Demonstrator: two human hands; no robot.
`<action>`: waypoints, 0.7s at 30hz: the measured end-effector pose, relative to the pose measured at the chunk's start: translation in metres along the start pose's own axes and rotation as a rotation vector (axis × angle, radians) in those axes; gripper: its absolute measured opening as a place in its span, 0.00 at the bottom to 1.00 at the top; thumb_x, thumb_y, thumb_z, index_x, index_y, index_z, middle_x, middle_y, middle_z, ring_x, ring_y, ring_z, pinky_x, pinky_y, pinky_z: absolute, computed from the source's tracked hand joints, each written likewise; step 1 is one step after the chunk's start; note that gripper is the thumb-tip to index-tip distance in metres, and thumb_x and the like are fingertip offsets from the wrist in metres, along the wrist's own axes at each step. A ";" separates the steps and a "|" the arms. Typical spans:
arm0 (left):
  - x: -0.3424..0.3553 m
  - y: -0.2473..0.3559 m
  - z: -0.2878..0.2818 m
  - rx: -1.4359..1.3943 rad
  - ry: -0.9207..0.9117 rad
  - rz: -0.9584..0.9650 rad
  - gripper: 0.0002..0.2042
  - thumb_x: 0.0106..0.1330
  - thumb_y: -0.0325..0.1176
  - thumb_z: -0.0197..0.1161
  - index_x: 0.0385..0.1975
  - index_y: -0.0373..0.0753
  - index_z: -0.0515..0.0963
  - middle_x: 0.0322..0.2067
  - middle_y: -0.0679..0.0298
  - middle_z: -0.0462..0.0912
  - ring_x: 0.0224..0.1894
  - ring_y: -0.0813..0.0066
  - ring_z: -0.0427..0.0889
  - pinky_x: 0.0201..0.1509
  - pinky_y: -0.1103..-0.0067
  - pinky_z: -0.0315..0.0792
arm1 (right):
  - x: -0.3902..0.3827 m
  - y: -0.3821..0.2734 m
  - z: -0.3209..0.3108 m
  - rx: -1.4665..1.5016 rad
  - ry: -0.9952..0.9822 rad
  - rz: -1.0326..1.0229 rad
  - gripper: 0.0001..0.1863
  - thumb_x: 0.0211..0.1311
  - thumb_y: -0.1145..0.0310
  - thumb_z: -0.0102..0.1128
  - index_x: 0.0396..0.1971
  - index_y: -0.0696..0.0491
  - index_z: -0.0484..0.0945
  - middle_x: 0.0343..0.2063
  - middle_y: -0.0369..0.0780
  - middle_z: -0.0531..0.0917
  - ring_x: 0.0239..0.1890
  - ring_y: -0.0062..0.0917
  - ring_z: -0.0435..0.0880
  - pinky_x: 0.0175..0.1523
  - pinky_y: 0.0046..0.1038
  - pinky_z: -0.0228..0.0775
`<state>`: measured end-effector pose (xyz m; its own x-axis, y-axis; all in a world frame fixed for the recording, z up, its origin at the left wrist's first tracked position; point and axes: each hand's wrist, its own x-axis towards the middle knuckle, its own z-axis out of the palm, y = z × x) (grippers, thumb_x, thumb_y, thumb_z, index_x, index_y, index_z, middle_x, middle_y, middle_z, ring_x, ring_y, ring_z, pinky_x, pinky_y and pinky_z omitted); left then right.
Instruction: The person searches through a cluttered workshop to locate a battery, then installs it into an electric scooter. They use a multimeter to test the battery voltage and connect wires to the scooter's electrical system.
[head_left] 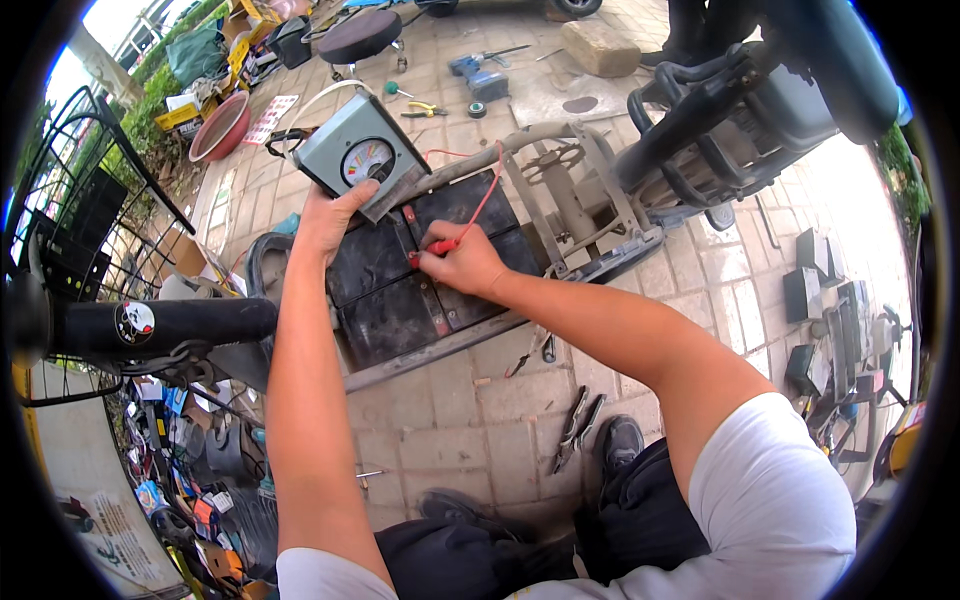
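Head view: red probe (441,246) in right hand (462,262) grip, meter (358,155) in left hand (325,220).

Grey-green meter (358,152) showed a white dial banded red, yellow and green; probe (441,246) and its wire (484,196) were red; batteries (400,290) dusty black with rusty-red straps; paving (470,420) pale beige; stool (360,36) dark brown; basin (220,128) dull red.
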<state>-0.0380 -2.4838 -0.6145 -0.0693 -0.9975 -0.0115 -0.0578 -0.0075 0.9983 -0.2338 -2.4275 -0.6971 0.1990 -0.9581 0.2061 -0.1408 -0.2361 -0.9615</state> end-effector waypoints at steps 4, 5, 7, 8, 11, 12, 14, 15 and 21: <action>-0.012 0.004 -0.004 -0.026 0.066 0.063 0.28 0.52 0.33 0.74 0.52 0.32 0.71 0.46 0.59 0.79 0.45 0.72 0.78 0.49 0.77 0.74 | 0.001 -0.014 -0.010 0.107 -0.067 0.086 0.07 0.46 0.71 0.63 0.22 0.58 0.77 0.17 0.38 0.79 0.21 0.19 0.75 0.30 0.24 0.69; -0.017 0.008 0.000 -0.056 0.068 0.050 0.28 0.52 0.33 0.74 0.51 0.31 0.71 0.46 0.59 0.79 0.45 0.73 0.78 0.48 0.77 0.74 | -0.003 -0.012 -0.015 0.084 -0.070 0.070 0.07 0.46 0.71 0.63 0.22 0.58 0.77 0.17 0.38 0.79 0.21 0.19 0.75 0.31 0.24 0.68; -0.027 0.018 0.003 -0.068 0.043 0.035 0.28 0.51 0.33 0.74 0.51 0.31 0.72 0.45 0.59 0.79 0.45 0.73 0.78 0.49 0.77 0.74 | -0.012 -0.005 -0.023 0.037 -0.075 0.037 0.07 0.46 0.70 0.62 0.23 0.59 0.77 0.18 0.38 0.79 0.22 0.18 0.74 0.31 0.23 0.68; -0.035 0.024 0.000 -0.043 0.022 0.028 0.27 0.51 0.33 0.74 0.51 0.31 0.72 0.45 0.59 0.79 0.45 0.73 0.78 0.50 0.77 0.73 | -0.020 -0.006 -0.025 0.028 -0.098 0.030 0.07 0.46 0.70 0.63 0.23 0.58 0.77 0.18 0.38 0.79 0.22 0.18 0.74 0.31 0.23 0.68; -0.057 0.018 -0.004 -0.002 -0.021 0.034 0.27 0.52 0.33 0.74 0.50 0.31 0.72 0.45 0.59 0.79 0.46 0.72 0.78 0.51 0.77 0.73 | -0.046 -0.008 -0.029 -0.013 -0.169 0.023 0.07 0.46 0.71 0.62 0.23 0.58 0.77 0.18 0.38 0.78 0.22 0.19 0.75 0.31 0.23 0.68; -0.064 0.013 -0.002 0.007 -0.034 0.043 0.27 0.52 0.33 0.74 0.50 0.31 0.72 0.45 0.59 0.79 0.46 0.72 0.78 0.51 0.77 0.73 | -0.053 -0.007 -0.029 -0.012 -0.182 -0.019 0.06 0.46 0.71 0.62 0.23 0.58 0.77 0.18 0.38 0.78 0.22 0.20 0.75 0.31 0.24 0.68; -0.073 0.002 0.003 -0.018 -0.028 0.049 0.27 0.52 0.33 0.74 0.50 0.31 0.72 0.45 0.59 0.79 0.46 0.73 0.78 0.52 0.77 0.72 | -0.063 -0.005 -0.029 -0.009 -0.205 -0.102 0.06 0.45 0.71 0.63 0.23 0.57 0.77 0.18 0.39 0.78 0.22 0.21 0.76 0.31 0.25 0.69; -0.077 -0.002 0.006 -0.023 -0.028 0.044 0.27 0.51 0.33 0.74 0.50 0.31 0.72 0.45 0.59 0.79 0.47 0.73 0.78 0.52 0.77 0.72 | -0.064 -0.004 -0.030 -0.013 -0.216 -0.116 0.05 0.44 0.72 0.63 0.22 0.56 0.77 0.18 0.39 0.78 0.22 0.24 0.78 0.31 0.25 0.70; -0.082 -0.012 0.018 -0.032 -0.037 0.059 0.27 0.51 0.32 0.74 0.51 0.31 0.72 0.46 0.60 0.79 0.47 0.73 0.77 0.53 0.77 0.71 | -0.065 -0.002 -0.030 -0.059 -0.372 -0.122 0.04 0.46 0.76 0.62 0.23 0.57 0.77 0.22 0.39 0.80 0.26 0.24 0.80 0.34 0.25 0.70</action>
<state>-0.0496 -2.4003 -0.6263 -0.1089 -0.9930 0.0456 -0.0203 0.0481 0.9986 -0.2756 -2.3699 -0.7033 0.5544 -0.8006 0.2273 -0.1482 -0.3638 -0.9196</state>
